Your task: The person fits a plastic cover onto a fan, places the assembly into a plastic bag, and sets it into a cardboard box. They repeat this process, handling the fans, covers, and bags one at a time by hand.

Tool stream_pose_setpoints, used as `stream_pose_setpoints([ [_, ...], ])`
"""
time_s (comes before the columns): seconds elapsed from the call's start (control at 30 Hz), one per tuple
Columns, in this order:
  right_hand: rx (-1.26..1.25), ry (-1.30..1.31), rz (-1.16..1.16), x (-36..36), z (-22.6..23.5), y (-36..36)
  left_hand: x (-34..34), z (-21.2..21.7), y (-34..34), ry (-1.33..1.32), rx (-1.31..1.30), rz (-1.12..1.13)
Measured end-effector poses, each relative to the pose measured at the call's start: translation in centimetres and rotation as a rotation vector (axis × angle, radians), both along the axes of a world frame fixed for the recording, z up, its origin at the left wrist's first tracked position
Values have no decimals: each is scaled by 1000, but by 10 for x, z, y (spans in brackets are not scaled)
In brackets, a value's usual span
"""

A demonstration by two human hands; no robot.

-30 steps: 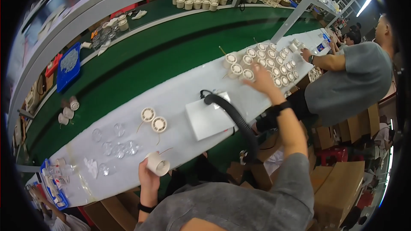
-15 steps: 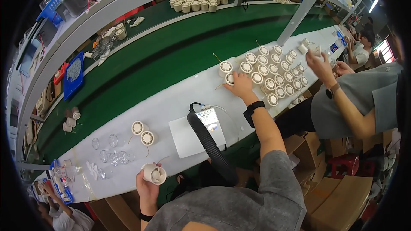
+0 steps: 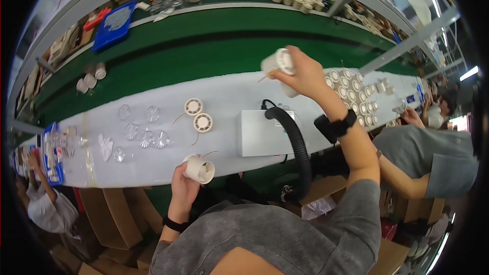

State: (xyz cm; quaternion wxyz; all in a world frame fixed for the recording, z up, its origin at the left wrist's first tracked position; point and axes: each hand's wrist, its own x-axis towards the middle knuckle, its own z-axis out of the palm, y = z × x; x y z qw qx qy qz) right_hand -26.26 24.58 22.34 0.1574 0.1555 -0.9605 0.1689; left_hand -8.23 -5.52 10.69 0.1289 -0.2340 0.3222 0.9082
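Near the table's front edge my left hand (image 3: 184, 186) grips a white cylindrical fan housing (image 3: 199, 170), tilted so its blades show at the open end. A thin wire trails from it. Raised over the table's far edge, my right hand (image 3: 303, 74) is closed around another white fan housing (image 3: 277, 62), slightly blurred, with a wire hanging down. Part of one more white housing (image 3: 289, 90) shows below that hand; whether it is held too I cannot tell. Between my hands, toward the left, a pair of wired fan housings (image 3: 193, 106) stands with vented ends up.
A white box (image 3: 262, 135) and a black ribbed hose (image 3: 298, 142) occupy the middle. Clear plastic cups (image 3: 145, 138) lie at left, near a blue tray (image 3: 53, 153). Rows of housings (image 3: 351, 89) fill the right side beside a co-worker (image 3: 423, 158). The green belt (image 3: 204, 51) runs behind.
My right hand has lifted a fan housing away from the group at the right and brought it up. My left hand still holds its housing. The whole view has turned.
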Motion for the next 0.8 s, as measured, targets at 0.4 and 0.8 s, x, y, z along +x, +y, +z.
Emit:
stream_pose_setpoints([
  [0.4,674,-552,874,-75,-140,-114,57,-14,-36,90,-63,215],
  [0.8,80,-234,-286,-93,-61,124,19,-20,-16,-6,39,127],
])
